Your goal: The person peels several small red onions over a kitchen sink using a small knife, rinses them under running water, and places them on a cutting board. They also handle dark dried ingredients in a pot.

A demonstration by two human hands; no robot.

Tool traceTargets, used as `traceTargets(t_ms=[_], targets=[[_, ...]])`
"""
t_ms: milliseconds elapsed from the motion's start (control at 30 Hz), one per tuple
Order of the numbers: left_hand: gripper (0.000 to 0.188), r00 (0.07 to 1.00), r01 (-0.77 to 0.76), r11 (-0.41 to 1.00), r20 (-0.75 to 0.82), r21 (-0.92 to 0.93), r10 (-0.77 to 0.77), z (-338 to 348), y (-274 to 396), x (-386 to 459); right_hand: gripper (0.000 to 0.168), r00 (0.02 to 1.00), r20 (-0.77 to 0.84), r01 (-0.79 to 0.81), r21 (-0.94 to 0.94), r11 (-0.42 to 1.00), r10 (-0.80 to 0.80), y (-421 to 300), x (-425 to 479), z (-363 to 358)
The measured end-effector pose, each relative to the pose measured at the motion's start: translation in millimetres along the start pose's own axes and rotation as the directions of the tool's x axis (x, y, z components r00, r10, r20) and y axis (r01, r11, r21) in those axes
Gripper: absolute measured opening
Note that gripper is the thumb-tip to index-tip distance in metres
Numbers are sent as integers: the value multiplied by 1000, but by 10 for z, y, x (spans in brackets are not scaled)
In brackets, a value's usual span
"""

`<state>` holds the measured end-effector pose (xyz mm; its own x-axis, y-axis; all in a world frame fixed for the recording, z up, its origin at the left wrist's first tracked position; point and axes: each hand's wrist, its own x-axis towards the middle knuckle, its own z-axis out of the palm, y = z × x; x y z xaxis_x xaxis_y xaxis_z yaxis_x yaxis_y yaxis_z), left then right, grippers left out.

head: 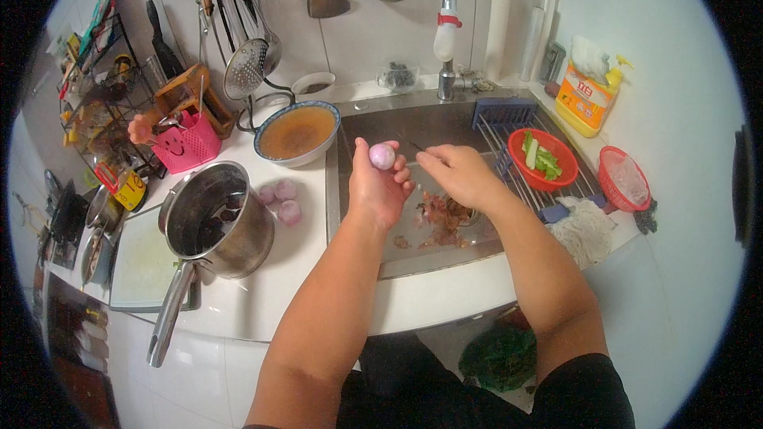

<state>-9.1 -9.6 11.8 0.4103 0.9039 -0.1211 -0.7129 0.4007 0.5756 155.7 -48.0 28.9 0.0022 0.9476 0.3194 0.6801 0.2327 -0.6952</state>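
A peeled purple onion (382, 156), small and round, rests in the fingers of my left hand (381, 190) above the sink. To its right, my right hand (462, 173) is closed around a thin dark tool (413, 145), perhaps a small knife; only its tip shows and the palm hides the rest. Below both hands, brown and purple onion skins (444, 220) lie on the bottom of the metal sink (357, 250) around the drain. Several more peeled onions (286, 201) sit together on the white counter at the left.
Left of the sink stand a steel saucepan (256, 238), handle over the counter edge, and a bowl of brownish liquid (298, 131). A red basket with green leaves (567, 155) sits on the sink rack (518, 182). The faucet (446, 80) rises behind; a detergent bottle (587, 98) stands right.
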Motion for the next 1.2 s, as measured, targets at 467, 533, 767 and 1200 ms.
traceTargets(t_ms=[467,533,767,1200], targets=[[39,999,-6,1000,32,-14,6,-51,-5,63,31,998,-63,-11,-222,975,-3,-48,-59,-51],[41,1000,-6,1000,12,-14,6,-51,-2,61,31,1000,-18,-10,-240,971,6,-9,-34,-55],[48,1000,-11,1000,1,21,11,-36,-23,54,42,991,-121,60,-52,997,-66,-204,-64,-78],[49,998,-49,991,45,125,44,-51,-70,94,42,958,86,251,210,945,-273,-258,-111,59]])
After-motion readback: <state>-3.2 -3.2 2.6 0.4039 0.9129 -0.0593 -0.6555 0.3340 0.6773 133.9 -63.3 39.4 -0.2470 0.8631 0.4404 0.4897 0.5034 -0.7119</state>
